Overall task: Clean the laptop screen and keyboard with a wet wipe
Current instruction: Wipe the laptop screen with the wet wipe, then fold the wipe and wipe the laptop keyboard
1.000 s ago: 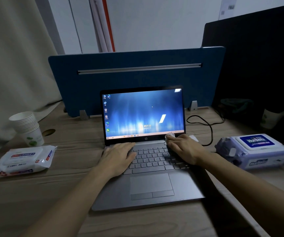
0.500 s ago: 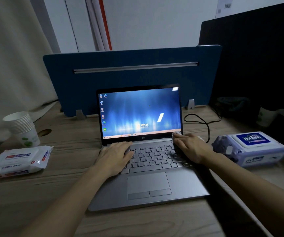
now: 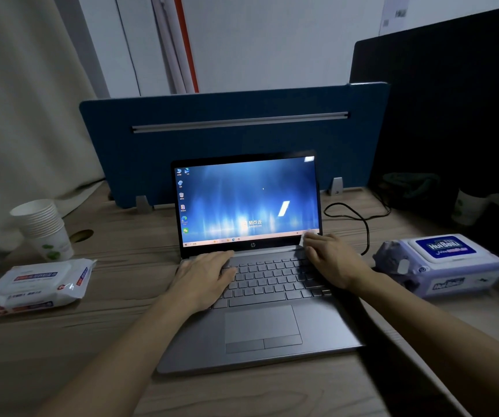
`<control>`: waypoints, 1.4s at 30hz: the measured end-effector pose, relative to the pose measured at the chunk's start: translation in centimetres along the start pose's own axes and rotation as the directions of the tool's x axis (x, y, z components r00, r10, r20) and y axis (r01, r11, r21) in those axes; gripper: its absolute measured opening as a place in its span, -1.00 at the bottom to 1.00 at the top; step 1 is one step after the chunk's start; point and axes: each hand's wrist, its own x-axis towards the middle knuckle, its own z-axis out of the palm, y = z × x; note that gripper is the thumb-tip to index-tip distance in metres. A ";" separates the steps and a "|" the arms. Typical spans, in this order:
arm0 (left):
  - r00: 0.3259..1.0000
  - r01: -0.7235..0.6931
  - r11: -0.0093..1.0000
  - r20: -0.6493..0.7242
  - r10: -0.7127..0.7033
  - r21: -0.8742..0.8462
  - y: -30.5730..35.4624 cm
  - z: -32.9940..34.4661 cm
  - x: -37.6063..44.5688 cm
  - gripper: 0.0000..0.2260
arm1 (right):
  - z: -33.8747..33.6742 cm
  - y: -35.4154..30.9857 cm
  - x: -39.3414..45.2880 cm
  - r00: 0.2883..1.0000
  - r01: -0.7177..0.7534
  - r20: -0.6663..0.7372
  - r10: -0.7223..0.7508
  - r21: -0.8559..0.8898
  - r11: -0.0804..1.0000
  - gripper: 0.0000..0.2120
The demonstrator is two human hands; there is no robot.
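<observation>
A silver laptop [image 3: 260, 329] stands open on the wooden desk, its screen [image 3: 248, 200] lit blue. My left hand [image 3: 203, 278] lies flat on the left part of the keyboard [image 3: 272, 281], holding nothing. My right hand [image 3: 332, 260] presses a small white wet wipe [image 3: 310, 236] against the bottom right corner of the screen, by the hinge. Most of the wipe is hidden under my fingers.
A purple wipes pack [image 3: 440, 263] lies right of the laptop, a white wipes pack [image 3: 34, 284] to its left. Stacked paper cups [image 3: 42, 227] stand at far left. A black cable [image 3: 359, 221] loops behind the laptop. A blue divider [image 3: 212, 139] closes the back.
My right hand has slid the wipe to the right along the bottom of the screen to its right corner. My left hand has stayed on the keyboard.
</observation>
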 end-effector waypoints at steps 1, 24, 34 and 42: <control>1.000 -0.001 1.000 -0.004 0.001 -0.005 0.0 0.0 0.0 -0.57 | -0.1 0.0 0.0 0.999 0.005 -0.036 -0.004 0.013 1.000 -0.80; 0.997 -0.020 0.692 -0.065 -0.039 -0.722 6.0 -5.2 1.7 -0.69 | -3.7 -4.3 0.7 0.983 -0.127 -0.032 0.180 0.591 0.797 -0.75; 0.996 -0.015 0.586 0.038 0.078 -0.810 7.4 -5.0 2.0 -0.71 | -3.9 -6.0 0.1 0.994 -0.098 0.019 0.109 0.599 0.795 -0.70; 0.993 0.033 0.489 0.085 0.084 -0.872 7.7 -5.0 1.6 -0.85 | -4.4 -6.7 -0.4 0.991 -0.039 -0.060 0.120 0.725 0.688 -0.74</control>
